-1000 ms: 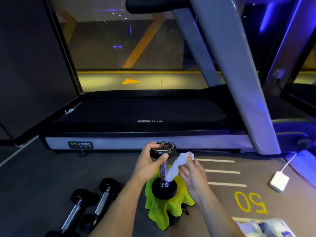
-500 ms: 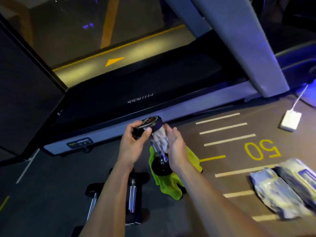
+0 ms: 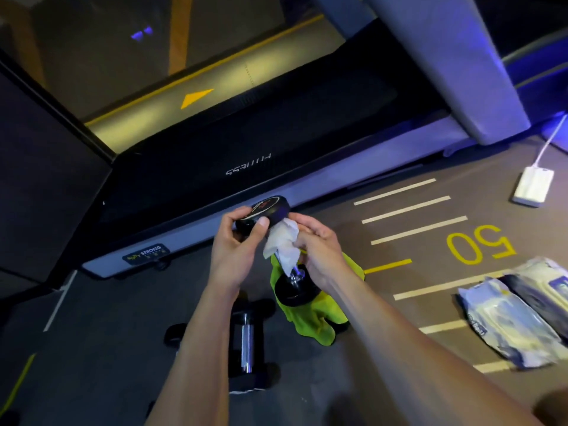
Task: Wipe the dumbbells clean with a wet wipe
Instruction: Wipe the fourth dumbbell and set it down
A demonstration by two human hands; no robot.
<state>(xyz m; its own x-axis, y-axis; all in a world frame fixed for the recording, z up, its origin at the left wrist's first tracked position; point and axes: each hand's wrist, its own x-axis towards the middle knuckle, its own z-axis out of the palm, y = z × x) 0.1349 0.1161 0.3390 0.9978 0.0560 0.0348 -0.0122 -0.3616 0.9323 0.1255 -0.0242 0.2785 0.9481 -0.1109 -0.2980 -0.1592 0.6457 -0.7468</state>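
One head-worn view looks steeply down, close over the hands, toward the treadmill (image 3: 246, 155).

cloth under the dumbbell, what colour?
Bright yellow-green. The cloth lies on the floor beneath the upright dumbbell; head view shows it clearly.

A black dumbbell (image 3: 278, 241) stands on end on a yellow-green cloth (image 3: 310, 321) on the floor. The left hand (image 3: 233, 244) grips its top head, and the right hand (image 3: 316, 250) holds a white wet wipe (image 3: 282, 244) wrapped round the handle. Another dumbbell (image 3: 246, 345) lies near, to the left. Wipe packets (image 3: 510, 318) lie to the right beside a yellow "50" (image 3: 479, 244), and a treadmill (image 3: 246, 155) lies beyond.
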